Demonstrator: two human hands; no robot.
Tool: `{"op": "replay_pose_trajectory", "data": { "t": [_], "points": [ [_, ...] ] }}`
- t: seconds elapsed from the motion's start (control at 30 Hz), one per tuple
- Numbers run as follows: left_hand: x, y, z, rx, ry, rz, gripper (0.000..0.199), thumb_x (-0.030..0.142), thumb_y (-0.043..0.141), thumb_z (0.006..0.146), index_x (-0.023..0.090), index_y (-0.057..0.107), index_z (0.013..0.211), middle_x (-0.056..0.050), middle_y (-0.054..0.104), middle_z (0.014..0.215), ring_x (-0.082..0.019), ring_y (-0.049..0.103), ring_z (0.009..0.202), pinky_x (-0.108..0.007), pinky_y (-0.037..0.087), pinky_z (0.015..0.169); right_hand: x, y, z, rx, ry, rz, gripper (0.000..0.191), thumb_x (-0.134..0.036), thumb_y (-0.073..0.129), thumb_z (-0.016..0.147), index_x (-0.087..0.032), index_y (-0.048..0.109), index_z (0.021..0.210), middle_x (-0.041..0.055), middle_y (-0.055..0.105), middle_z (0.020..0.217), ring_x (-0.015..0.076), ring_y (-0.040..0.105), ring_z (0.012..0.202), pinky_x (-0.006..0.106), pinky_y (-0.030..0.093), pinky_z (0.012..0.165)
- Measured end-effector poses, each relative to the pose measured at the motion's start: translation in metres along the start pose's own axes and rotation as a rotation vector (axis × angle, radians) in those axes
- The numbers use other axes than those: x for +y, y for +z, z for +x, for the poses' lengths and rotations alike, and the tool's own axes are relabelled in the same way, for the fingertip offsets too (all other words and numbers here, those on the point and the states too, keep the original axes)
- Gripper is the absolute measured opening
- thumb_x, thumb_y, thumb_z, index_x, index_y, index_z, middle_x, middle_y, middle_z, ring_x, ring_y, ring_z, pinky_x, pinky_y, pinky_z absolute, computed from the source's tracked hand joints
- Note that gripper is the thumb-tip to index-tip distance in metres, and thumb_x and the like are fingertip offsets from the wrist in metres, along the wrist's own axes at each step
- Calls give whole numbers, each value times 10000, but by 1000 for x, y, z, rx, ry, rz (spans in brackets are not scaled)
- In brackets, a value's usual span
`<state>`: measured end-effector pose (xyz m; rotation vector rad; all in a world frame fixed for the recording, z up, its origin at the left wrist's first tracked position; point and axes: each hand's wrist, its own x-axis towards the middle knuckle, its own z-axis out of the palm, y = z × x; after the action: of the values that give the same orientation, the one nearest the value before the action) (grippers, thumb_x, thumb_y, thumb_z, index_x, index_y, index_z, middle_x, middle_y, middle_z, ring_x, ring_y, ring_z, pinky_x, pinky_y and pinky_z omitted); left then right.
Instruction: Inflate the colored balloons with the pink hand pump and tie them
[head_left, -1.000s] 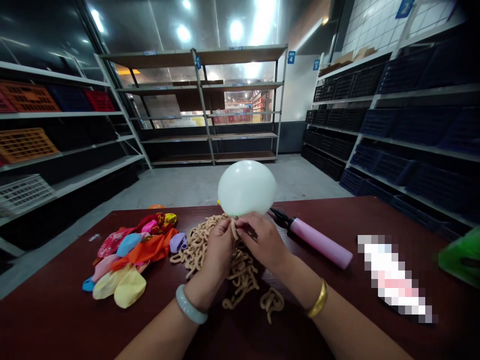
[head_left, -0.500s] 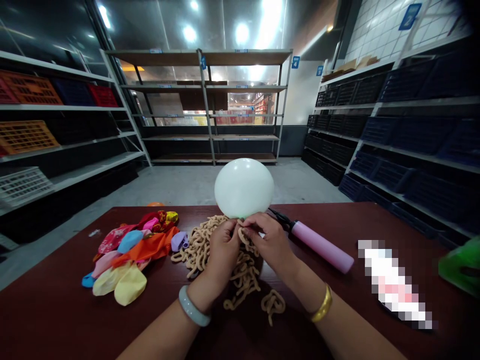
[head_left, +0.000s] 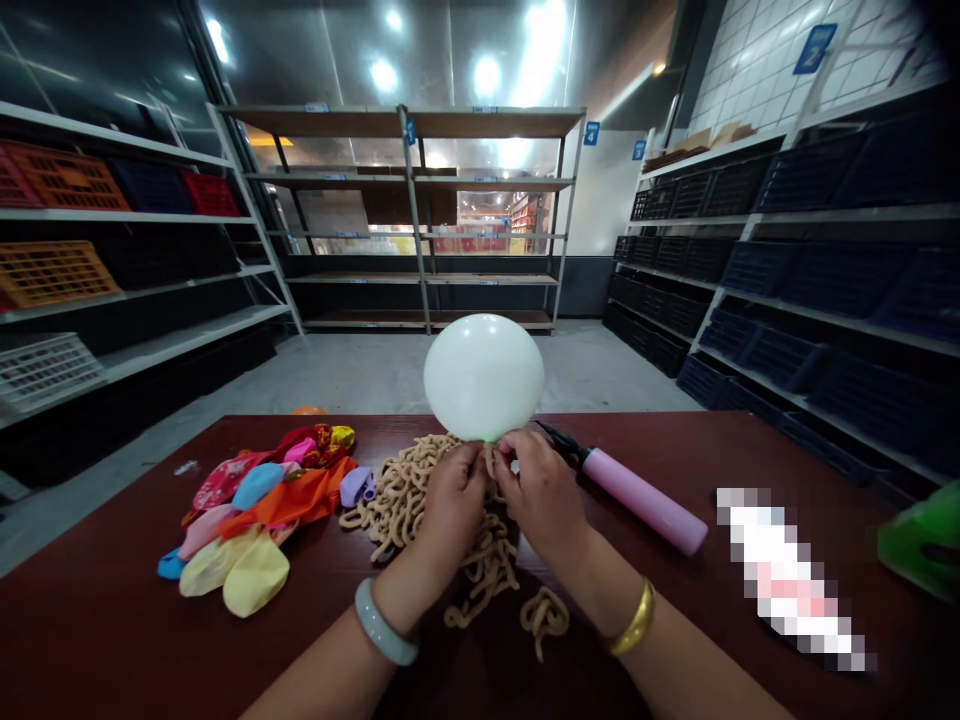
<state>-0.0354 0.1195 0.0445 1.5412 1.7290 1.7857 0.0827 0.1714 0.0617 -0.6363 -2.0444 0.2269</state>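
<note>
At the far left, a rack (head_left: 150, 215) holds orange, red, blue and white crates. On the dark red surface (head_left: 97, 620), left side: heap of limp balloons (head_left: 277, 505), mixed colors, two pale yellow ones at the near edge, a purple one at the right end, just beside the pile of tan strands (head_left: 405, 490). Pile sits mid-surface, partly hidden by the left hand (head_left: 456, 495). Grey bangle (head_left: 385, 622) on that wrist. Left fingers drawn together in a pinch on a tan strand (head_left: 490, 460), right below the neck of the inflated white balloon (head_left: 484, 378). Balloon is upright over the hands, past the pile; cannot tell whether the fingers also grip its neck. Right hand (head_left: 546, 495) meets the left from the other side, thumb and fingertips closed on the same strand. Small tan tangle (head_left: 544, 612) lies apart, nearer the wearer. Gold bangle (head_left: 636, 620) on right wrist. Next, pink cylinder (head_left: 645, 500) with black end, lying diagonally; then a pixelated item (head_left: 787, 580); green object (head_left: 919, 540) at right edge. Dark crates (head_left: 769, 270) fill the right rack.
</note>
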Motion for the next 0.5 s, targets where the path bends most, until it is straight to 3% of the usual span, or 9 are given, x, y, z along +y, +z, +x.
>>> {"op": "replay_pose_trajectory", "data": {
  "t": [0.23,0.37,0.5],
  "points": [
    [6,-5,2,-50,173,63,186,236,515,898,195,696,893,-75,695,890,-207,609,826,-314,438,778,1,-1,1,41,3,53,72,-144,520,899,-205,511,862,47,582,831,211,562,807,338,450,759],
    [3,-8,4,-6,211,102,164,233,539,883,195,699,871,-71,691,858,-208,607,812,-316,431,772,4,-4,2,24,-22,104,68,-175,501,932,-201,534,878,59,605,861,214,561,835,348,449,777],
    [6,-10,3,-50,177,57,197,255,529,897,192,685,793,-44,643,739,-188,571,716,-293,416,697,5,-8,3,6,-61,133,143,-190,432,967,-202,552,890,66,615,869,209,564,835,346,450,784]
  ]
}}
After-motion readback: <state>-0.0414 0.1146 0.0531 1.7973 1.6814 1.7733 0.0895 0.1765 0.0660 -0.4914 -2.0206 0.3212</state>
